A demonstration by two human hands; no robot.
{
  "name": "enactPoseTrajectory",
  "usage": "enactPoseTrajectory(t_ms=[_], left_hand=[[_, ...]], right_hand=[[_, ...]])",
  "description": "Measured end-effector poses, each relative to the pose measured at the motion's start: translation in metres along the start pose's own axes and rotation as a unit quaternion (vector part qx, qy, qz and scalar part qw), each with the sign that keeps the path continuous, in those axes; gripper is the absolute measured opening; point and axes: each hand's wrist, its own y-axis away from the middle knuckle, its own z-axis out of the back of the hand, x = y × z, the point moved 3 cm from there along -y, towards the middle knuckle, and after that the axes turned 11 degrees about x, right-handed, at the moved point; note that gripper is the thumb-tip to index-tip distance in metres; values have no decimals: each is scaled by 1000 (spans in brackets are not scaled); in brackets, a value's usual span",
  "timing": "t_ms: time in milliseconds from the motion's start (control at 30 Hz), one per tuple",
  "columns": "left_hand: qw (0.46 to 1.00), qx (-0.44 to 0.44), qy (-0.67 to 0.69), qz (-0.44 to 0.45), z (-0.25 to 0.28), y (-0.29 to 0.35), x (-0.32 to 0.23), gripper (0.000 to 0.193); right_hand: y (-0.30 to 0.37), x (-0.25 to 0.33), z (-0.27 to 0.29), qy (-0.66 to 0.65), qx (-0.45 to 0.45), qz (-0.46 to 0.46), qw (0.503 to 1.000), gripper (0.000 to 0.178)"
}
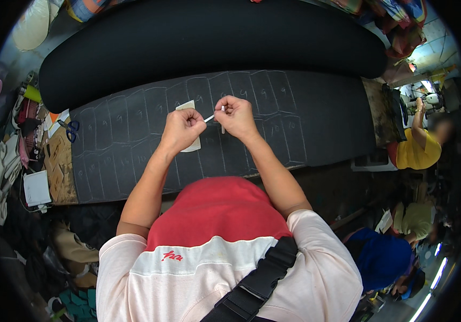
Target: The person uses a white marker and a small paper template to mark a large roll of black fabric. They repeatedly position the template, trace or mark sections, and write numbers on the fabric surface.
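My left hand (183,129) and my right hand (234,117) meet above the middle of a dark fabric sheet (338,121). Between their pinched fingertips runs a short, thin white stick (209,118), its kind too small to make out. A second slim pale piece pokes out above and below the right fingers. Beneath my left hand lies a cream pattern piece (193,146), partly covered by it. Pale outlines in rows, with handwritten marks inside them, cover much of the fabric.
A thick black fabric roll (214,37) spans the table's far side. Dark blue-handled scissors (71,130) lie at the left end, near brown card pieces (61,161) and a white box-like object (37,188). At right, a person in yellow (421,149) sits by a sewing machine (433,99).
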Motion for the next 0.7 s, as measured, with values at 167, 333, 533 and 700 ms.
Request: enactPoseTrajectory(t_ms=[167, 333, 533, 700], left_hand=[[1000, -8, 5, 14, 3, 4, 6, 9], [999, -26, 0, 21, 17, 11, 11, 9], [996, -52, 16, 66, 44, 31, 22, 8], [995, -54, 16, 78, 82, 43, 46, 8]], right_hand=[[-12, -27, 13, 29, -93, -10, 995, 3], [-21, -42, 37, -58, -111, 27, 992, 3], [-33, -61, 62, -121, -150, 35, 981, 4], [-39, -81, 61, -110, -161, 21, 981, 6]])
